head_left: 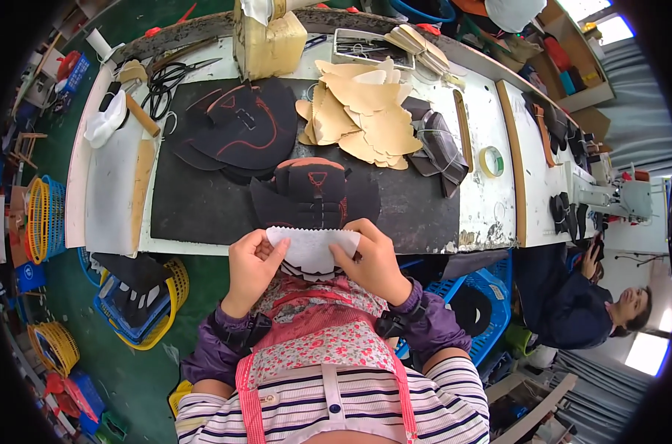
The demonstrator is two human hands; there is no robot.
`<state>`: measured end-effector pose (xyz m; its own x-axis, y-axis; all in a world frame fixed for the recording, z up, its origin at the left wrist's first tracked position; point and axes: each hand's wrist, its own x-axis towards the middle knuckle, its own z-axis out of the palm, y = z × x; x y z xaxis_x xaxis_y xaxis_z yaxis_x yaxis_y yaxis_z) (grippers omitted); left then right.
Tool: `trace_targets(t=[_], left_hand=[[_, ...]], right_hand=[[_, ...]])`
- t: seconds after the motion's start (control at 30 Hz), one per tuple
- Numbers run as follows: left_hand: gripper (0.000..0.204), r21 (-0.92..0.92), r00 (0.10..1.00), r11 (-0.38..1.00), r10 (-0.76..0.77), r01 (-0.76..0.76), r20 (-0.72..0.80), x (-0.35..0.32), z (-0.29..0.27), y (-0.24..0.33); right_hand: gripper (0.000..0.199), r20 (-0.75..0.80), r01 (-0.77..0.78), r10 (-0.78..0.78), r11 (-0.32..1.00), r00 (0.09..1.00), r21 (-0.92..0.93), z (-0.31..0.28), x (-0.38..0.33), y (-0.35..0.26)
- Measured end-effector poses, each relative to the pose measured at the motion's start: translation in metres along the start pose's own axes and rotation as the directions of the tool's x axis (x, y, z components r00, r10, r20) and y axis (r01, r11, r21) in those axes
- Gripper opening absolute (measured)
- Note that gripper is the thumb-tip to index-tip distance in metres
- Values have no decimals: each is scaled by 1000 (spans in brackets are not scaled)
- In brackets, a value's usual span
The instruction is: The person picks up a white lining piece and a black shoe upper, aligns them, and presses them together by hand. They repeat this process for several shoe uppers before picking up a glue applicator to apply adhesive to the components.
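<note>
Between my left hand [252, 265] and my right hand [373, 259] is a white curved piece with a zigzag edge [311, 248], thin like paper or cloth. Each hand pinches one end of it between thumb and fingers, at the table's near edge above my lap. More layers with dark edges show beneath it. Just beyond lies a black fabric piece with red stitching [317, 194], looking like a shoe upper. A pile of similar black pieces [240, 137] lies farther left. Tan scalloped pieces [362, 115] are heaped behind, beside a tied dark bundle [441, 152].
A black mat [417, 222] covers the table's middle. At the far left lie black-handled scissors [162, 85]; a tool tray [373, 48] and a yellowish block [269, 44] stand behind. A tape roll [491, 161] sits right. Baskets flank me, and another person [580, 314] is at right.
</note>
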<state>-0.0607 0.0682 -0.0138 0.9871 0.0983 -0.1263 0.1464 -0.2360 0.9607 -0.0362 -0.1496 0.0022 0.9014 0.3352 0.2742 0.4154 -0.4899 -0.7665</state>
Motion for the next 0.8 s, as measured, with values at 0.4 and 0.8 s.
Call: trace_targets(t=[0.4,0.8], left_hand=[[30,542,945,811,315,-220,-88,84,-49,27],[58,752,856,433,390,-497,340,149,-37,22]], right_hand=[[33,-92,-78,34,841,995,-536,-50,85,51],[33,-65,33,-82,834,995,-551,-9,220,118]])
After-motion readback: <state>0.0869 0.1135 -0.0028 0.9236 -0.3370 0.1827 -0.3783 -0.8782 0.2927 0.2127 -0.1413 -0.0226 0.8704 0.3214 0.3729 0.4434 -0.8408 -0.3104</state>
